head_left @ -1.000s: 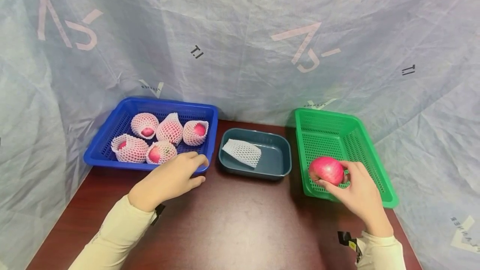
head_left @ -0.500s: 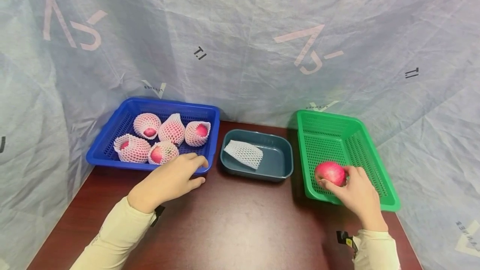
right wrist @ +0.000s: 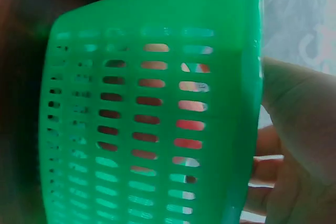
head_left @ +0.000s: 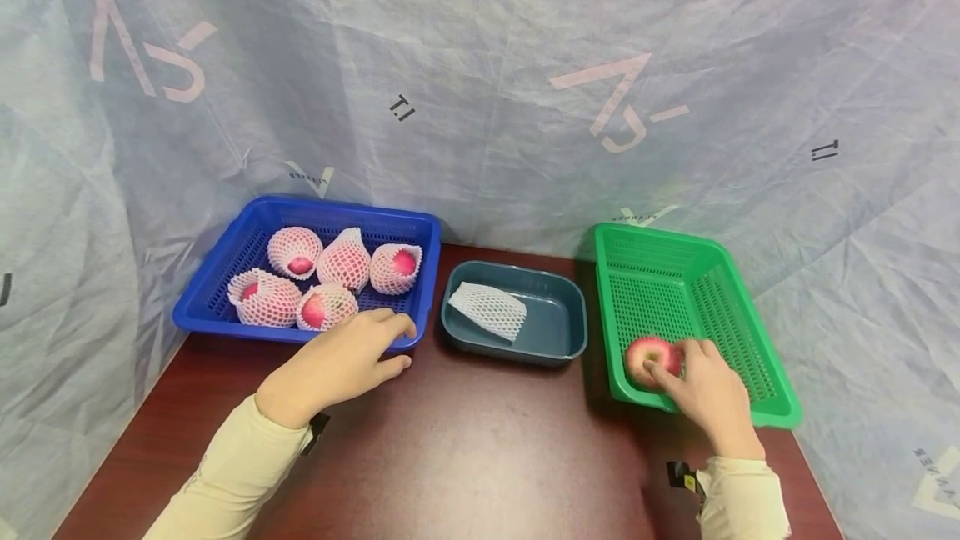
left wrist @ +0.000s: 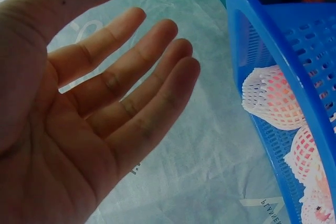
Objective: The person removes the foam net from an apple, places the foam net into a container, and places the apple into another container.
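Observation:
A red apple (head_left: 641,357) sits low inside the green basket (head_left: 738,319), by its near left corner. My right hand (head_left: 708,390) holds it, thumb at the hollow of the apple and fingers at its right side. In the right wrist view, the basket's slotted wall (right wrist: 147,93) hides most of the apple, and red shows through the slots. My left hand (head_left: 337,365) hovers at the near right corner of the blue basket (head_left: 431,273), holding nothing. The left wrist view shows its fingers (left wrist: 142,82) relaxed and spread apart.
Several apples in white foam nets, one of them (head_left: 345,261), lie in the blue basket. Between the baskets stands a dark teal tray (head_left: 551,352) with a foam net sleeve (head_left: 489,309). Grey cloth (head_left: 480,107) hangs behind the brown table (head_left: 480,448).
My right hand has lowered the apple further into the green basket, and the apple has turned so its hollow faces up. The left hand stays put.

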Motion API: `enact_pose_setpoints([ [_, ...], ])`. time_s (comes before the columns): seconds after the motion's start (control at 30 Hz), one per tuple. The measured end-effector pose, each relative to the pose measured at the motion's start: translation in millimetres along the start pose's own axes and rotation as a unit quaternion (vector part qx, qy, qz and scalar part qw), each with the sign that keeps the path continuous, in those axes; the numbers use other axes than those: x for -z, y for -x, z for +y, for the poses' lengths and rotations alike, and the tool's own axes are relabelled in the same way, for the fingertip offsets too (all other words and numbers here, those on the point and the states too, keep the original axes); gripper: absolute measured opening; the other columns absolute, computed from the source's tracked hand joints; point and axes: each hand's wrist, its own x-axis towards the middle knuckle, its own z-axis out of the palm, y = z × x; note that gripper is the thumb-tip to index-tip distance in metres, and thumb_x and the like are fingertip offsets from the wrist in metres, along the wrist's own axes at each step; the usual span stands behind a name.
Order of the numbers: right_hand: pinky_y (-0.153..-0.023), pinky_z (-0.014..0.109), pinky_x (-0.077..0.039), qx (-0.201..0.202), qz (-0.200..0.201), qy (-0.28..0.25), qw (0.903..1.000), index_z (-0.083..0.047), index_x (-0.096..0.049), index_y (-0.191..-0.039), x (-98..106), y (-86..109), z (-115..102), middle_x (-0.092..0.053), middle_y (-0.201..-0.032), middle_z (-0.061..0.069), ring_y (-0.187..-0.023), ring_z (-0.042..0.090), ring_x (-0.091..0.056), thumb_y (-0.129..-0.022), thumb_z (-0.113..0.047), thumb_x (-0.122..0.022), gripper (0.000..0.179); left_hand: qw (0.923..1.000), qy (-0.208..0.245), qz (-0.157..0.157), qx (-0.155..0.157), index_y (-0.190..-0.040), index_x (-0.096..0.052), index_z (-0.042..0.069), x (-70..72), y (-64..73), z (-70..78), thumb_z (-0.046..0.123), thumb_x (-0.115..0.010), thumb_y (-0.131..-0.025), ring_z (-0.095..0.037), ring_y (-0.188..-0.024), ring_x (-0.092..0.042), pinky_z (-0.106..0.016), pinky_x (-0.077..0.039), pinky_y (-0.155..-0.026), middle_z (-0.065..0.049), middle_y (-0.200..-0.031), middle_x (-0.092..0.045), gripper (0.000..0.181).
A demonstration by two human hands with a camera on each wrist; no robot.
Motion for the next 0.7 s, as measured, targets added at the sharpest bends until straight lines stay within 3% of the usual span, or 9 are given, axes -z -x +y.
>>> enact_pose_setpoints([
  [0.13,-0.065,0.057,-0.049,0.007,0.020,-0.002,0.9998,0.003,-0.065,-0.110,4,-0.4,-2,-0.060,-0.103,0.021,-0.084,0.040,-0.062,-0.091,-0.041,-0.070,0.048,1.0000,0.005,-0.002,0.002,-0.110,-0.067,0.010,-1.1,-1.1,-0.1,0.020,-0.078,-0.088,-0.017,-0.088,-0.064,-0.039,-0.055,-0.082,-0.001,-0.099,-0.065,0.027],
  [0.5,-0.068,0.055,-0.049,0.008,0.026,-0.013,0.9995,0.000,-0.065,-0.101,2,1.5,-5,-0.062,-0.096,0.016,-0.085,0.035,-0.063,-0.094,-0.037,-0.067,0.038,1.0000,0.001,-0.001,-0.008,-0.110,-0.067,0.009,-3.6,0.6,-2.3,0.019,-0.077,-0.088,-0.018,-0.090,-0.065,-0.039,-0.055,-0.083,-0.002,-0.101,-0.065,0.026],
  [0.7,-0.068,0.052,-0.049,0.028,0.051,-0.028,0.9979,-0.010,-0.067,-0.102,6,5.2,-17,-0.063,-0.093,0.010,-0.082,0.029,-0.066,-0.093,-0.031,-0.070,0.023,1.0000,0.006,-0.001,-0.006,-0.109,-0.067,0.009,-4.9,1.5,-4.1,0.019,-0.077,-0.088,-0.018,-0.089,-0.064,-0.039,-0.055,-0.083,-0.002,-0.100,-0.065,0.025],
])
